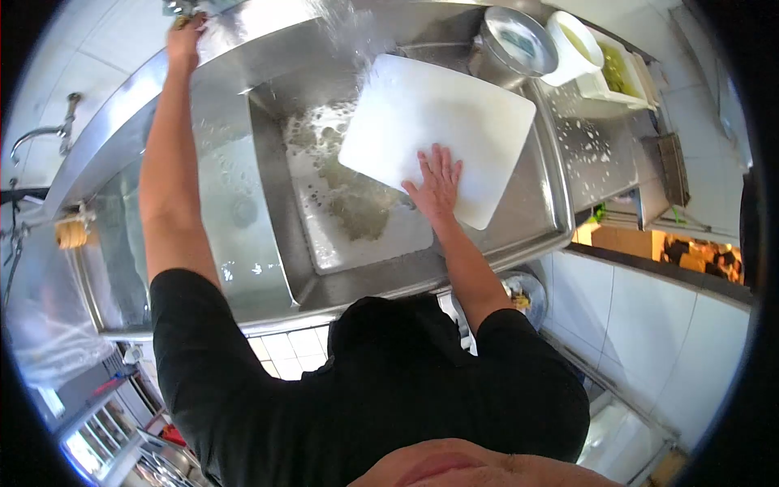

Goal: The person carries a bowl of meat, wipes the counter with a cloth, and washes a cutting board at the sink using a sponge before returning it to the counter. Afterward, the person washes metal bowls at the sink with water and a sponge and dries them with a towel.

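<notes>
My right hand (438, 185) lies flat with its fingers spread on a white cutting board (479, 114). The board is tilted over the right-hand sink basin (304, 268). At the far upper left, my left hand (187, 34) is closed around a metal tap (178, 6); its fingers are small and partly hidden. Water splashes (349, 28) beyond the board's upper left corner. Down in the basin lies another white board or flat sheet (357, 256), wet, with foam and brownish residue (353, 199) on it.
Clear water stands in the left basin (227, 195). A metal pot (515, 49), a white tub (572, 49) and a white container of green stuff (617, 77) stand at upper right. A second faucet (49, 130) is on the left wall. Below the sink's right edge sits a bin (523, 300).
</notes>
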{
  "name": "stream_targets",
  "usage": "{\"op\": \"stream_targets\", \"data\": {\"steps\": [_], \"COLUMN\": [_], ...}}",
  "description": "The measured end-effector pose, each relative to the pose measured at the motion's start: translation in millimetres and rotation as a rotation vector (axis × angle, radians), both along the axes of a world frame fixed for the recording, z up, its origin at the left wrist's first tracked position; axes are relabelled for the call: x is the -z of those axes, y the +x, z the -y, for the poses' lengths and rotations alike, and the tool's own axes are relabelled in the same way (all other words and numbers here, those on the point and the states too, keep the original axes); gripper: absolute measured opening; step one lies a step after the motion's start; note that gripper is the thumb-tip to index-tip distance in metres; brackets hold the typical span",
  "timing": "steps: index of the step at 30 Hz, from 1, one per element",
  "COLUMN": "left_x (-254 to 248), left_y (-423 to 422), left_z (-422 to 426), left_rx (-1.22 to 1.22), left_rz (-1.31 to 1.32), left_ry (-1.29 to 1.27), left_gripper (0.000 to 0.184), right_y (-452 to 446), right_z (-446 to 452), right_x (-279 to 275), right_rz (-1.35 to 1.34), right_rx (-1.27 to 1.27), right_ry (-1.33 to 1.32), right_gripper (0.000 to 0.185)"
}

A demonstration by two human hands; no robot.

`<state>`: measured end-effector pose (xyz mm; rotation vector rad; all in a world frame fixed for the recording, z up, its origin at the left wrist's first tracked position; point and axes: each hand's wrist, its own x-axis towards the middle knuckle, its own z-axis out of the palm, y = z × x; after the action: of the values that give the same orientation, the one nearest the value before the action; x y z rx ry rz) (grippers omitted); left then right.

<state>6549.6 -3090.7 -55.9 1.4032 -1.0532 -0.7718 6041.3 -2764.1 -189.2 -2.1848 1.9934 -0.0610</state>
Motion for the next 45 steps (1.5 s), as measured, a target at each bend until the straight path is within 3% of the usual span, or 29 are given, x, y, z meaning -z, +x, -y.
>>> {"op": "stream_targets", "data": {"steps": [4, 9, 12, 14, 15, 16, 19, 20, 23, 24, 25, 26, 27, 29, 30, 31, 32, 33, 34, 35, 37, 39, 40, 41, 42, 43, 45], "left_x": [-30.2, -68.5, -61.0, -29.4, 8.5, 34.1, 169.5, 144.7, 151.6, 162.5, 177.9, 186.2, 178.7, 159.0, 154.9, 162.0, 170.9, 150.7, 127.9, 124.3, 73.6, 9.4, -6.5, -50.7, -91.5, -89.1, -18.4], "left_y": [-12.1, -31.6, -34.5, -59.5, -73.3, -138.8, -253.8, -282.2, -269.9, -277.8, -294.3, -302.3, -311.3, -319.3, -319.9, -328.6, -331.2, -327.5, -317.9, -293.6, -227.6, -160.5, -117.5, -100.5, -86.8, -50.2, -7.4], "left_z": [-34.1, -46.3, -58.2, -85.2, -113.8, -148.5, -232.0, -255.9, -261.2, -263.3, -265.7, -276.1, -284.6, -288.9, -287.7, -300.5, -311.2, -309.7, -305.8, -293.1, -240.3, -189.3, -154.2, -144.4, -141.4, -112.4, -54.5], "left_rx": [-0.089, -0.086, -0.087, -0.265, -0.198, -0.103, 0.47, 0.348, 0.445, 0.461, 0.475, 0.457, 0.421, 0.393, 0.4, 0.458, 0.498, 0.51, 0.522, 0.617, 0.167, -0.174, -0.326, -0.454, -0.384, -0.327, -0.245], "left_rz": [0.056, 0.49, 0.245, 0.326, 0.286, 0.297, 0.661, 0.383, -0.528, -0.446, -0.365, -0.277, -0.293, -0.259, -0.212, -0.186, -0.143, -0.179, -0.223, 0.009, -0.016, -0.232, -0.067, 0.62, 0.703, 0.832, 0.859], "left_ry": [-0.031, -0.095, -0.362, -0.465, -0.137, 0.057, 0.697, 0.488, 0.798, 0.762, 0.726, 0.698, 0.701, 0.768, 0.835, 0.74, 0.637, 0.743, 0.847, 0.69, 0.372, 0.074, -0.096, -0.355, -0.339, -0.405, -0.061], "left_gripper": [0.019, 0.03, 0.037, 0.043, 0.044, 0.042, 0.053, 0.053, 0.055, 0.054, 0.052, 0.05, 0.05, 0.05, 0.051, 0.052, 0.054, 0.054, 0.053, 0.05, 0.026, 0.041, 0.053, 0.056, 0.057, 0.055, 0.043], "right_y": [-0.4, -24.0, -61.2, -70.6, -65.8, -64.1, -66.8, -69.1, -94.1, -105.2, -131.8, -145.5, -160.5, -187.6, -216.6, -228.6, -267.4, -263.6, -279.9, -279.1, -281.8, -286.1, -280.4, -276.1, -268.5, -253.3, -272.7], "right_z": [-3.0, 11.4, 14.8, 10.3, 9.8, 10.5, 19.2, 24.2, 112.0, 146.0, 180.7, 216.0, 247.6, 313.0, 344.1, 332.1, 346.1, 329.0, 350.6, 334.2, 348.4, 333.2, 327.4, 308.6, 294.1, 289.9, 248.0], "right_x": [0.8, -17.1, -17.1, -15.3, -15.8, -17.3, -15.7, -17.9, -41.7, -69.2, -91.3, -98.4, -102.7, -93.8, -74.2, -100.8, -64.1, -75.2, -40.4, -59.9, -75.9, -102.4, -123.0, -145.2, -158.4, -154.9, -98.7], "right_rz": [-0.006, 0.006, 0.004, 0.01, 0.025, 0.034, 0.174, 0.208, 0.677, 0.534, 0.324, 0.396, 0.38, 0.217, 0.029, 0.024, 0.046, 0.171, 0.025, -0.113, -0.003, -0.112, 0.153, 0.408, 0.665, 0.873, 1.194], "right_rx": [0.018, -0.011, -0.053, -0.06, -0.068, -0.063, -0.036, -0.042, 0.319, 0.356, 0.221, 0.279, 0.09, -0.014, 0.085, 0.171, 0.011, -0.066, 0.015, 0.105, 0.291, 0.205, 0.239, 0.286, 0.331, 0.307, 0.394], "right_ry": [-0.004, 0.037, 0.045, 0.048, 0.056, 0.056, -0.028, -0.028, -0.136, -0.239, -0.388, -0.483, -0.68, -0.723, -0.452, 0.005, -0.052, -0.041, -0.071, 0.04, -0.096, -0.358, -0.47, -0.565, -0.659, -0.584, -0.396], "right_gripper": [0.078, 0.078, 0.078, 0.078, 0.078, 0.078, 0.056, 0.049, 0.026, 0.026, 0.023, 0.018, 0.023, 0.042, 0.059, 0.069, 0.072, 0.069, 0.061, 0.051, 0.039, 0.033, 0.032, 0.031, 0.03, 0.03, 0.03]}}
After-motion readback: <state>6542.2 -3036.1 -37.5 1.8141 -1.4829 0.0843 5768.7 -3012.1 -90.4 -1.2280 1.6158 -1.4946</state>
